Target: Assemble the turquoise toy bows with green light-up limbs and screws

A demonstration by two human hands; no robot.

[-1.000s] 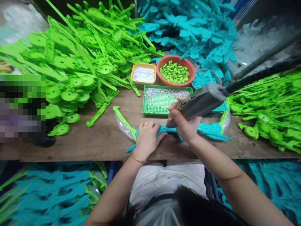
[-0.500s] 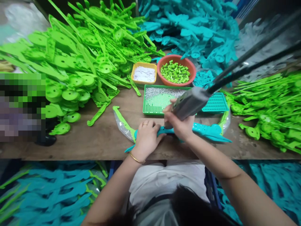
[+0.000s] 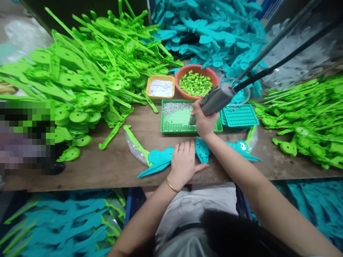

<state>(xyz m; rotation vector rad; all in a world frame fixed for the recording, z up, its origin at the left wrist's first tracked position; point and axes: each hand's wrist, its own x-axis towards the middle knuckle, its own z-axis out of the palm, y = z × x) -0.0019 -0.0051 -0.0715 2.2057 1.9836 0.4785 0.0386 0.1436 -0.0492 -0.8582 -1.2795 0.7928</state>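
My right hand is wrapped round a grey electric screwdriver, whose tip points down at the perforated green tray. Small silver screws cover the tray's back part. A blue toy bow with lime-green curved ends lies across the table below the tray. My left hand rests flat on its middle, fingers stretched and thumb apart. Beneath my right forearm, part of the bow is hidden. Clear plastic film or sheet fills the bow's curved ends.
Lime-green parts are heaped at left and more green parts at right. Blue parts pile up behind. A yellow dish, a red bowl of green pieces and a teal tray stand nearby. Screwdriver cables run to upper right.
The screwdriver in my right hand has moved off the bow, up over the screw tray. My left hand has slid right along the bow and flattened, uncovering its left part.
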